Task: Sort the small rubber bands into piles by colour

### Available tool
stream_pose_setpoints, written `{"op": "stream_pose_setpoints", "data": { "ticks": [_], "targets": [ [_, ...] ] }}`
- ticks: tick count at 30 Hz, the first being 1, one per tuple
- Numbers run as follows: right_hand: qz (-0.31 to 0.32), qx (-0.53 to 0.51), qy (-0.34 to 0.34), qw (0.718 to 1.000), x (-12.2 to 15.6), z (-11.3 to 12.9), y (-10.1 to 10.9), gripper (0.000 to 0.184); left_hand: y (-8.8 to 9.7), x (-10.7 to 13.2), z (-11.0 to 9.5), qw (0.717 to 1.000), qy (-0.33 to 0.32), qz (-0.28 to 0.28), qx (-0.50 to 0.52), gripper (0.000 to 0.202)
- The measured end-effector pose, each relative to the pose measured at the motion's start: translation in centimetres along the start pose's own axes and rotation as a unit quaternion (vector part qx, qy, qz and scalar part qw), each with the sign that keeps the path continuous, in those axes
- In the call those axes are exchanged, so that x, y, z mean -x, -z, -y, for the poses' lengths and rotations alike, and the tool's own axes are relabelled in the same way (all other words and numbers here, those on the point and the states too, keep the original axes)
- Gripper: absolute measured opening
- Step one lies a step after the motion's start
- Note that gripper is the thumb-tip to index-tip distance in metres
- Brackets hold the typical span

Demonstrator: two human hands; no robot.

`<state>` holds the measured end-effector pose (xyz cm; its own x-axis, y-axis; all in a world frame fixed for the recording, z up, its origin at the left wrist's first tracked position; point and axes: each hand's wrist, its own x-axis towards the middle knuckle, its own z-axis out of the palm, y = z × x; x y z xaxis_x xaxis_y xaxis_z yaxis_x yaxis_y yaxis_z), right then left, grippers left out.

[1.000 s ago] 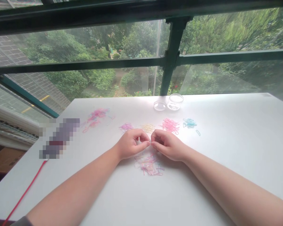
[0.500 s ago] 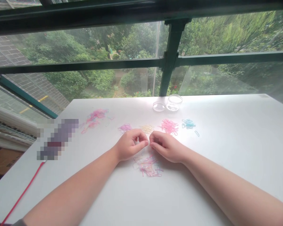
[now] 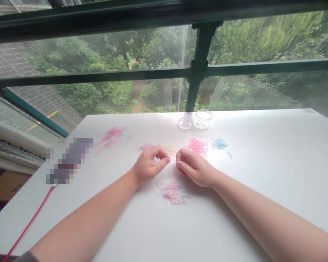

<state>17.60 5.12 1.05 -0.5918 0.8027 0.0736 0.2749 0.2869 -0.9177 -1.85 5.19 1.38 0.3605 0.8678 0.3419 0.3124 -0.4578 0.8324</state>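
My left hand [image 3: 149, 164] and my right hand [image 3: 192, 165] hover close together over a white table [image 3: 262, 174], both with fingers curled in a pinch. What each pinches is too small to make out. Just below them lies a mixed heap of small coloured elastic bands [image 3: 172, 191]. Beyond the hands sit sorted little piles: purple bands [image 3: 144, 147], yellow bands [image 3: 171, 148], pink bands [image 3: 197, 146] and blue bands [image 3: 219, 143].
A larger pink-and-blue scatter of bands [image 3: 110, 136] lies at the far left. A clear round jar [image 3: 203, 118] and its lid [image 3: 185, 123] stand near the window. A red cord [image 3: 27, 225] runs along the table's left edge by a blurred object [image 3: 68, 160].
Both hands have shifted slightly away from me, toward the yellow pile, and a small gap has opened between their fingertips. The mixed heap is more exposed.
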Motion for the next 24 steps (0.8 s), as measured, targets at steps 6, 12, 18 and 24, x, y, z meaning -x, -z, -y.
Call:
{"op": "stream_pose_setpoints", "data": {
  "ticks": [6, 12, 18, 24],
  "targets": [
    [-0.005, -0.024, -0.001, 1.0, 0.17, -0.14, -0.26, 0.005, -0.11, 0.03, -0.55, 0.997, -0.006, 0.051, -0.05, 0.013],
    [-0.005, -0.031, -0.005, 0.999, 0.09, -0.37, -0.29, 0.005, -0.06, -0.06, -0.35, 0.998, 0.003, 0.04, -0.047, 0.013],
    [-0.008, -0.028, -0.005, 1.0, 0.16, -0.31, -0.32, 0.005, -0.15, -0.02, -0.29, 0.998, 0.003, 0.039, -0.044, 0.012],
    [-0.008, -0.036, -0.007, 0.999, 0.16, -0.25, -0.29, 0.004, -0.18, -0.01, -0.09, 0.998, 0.005, 0.048, -0.038, 0.012]
  ]
}}
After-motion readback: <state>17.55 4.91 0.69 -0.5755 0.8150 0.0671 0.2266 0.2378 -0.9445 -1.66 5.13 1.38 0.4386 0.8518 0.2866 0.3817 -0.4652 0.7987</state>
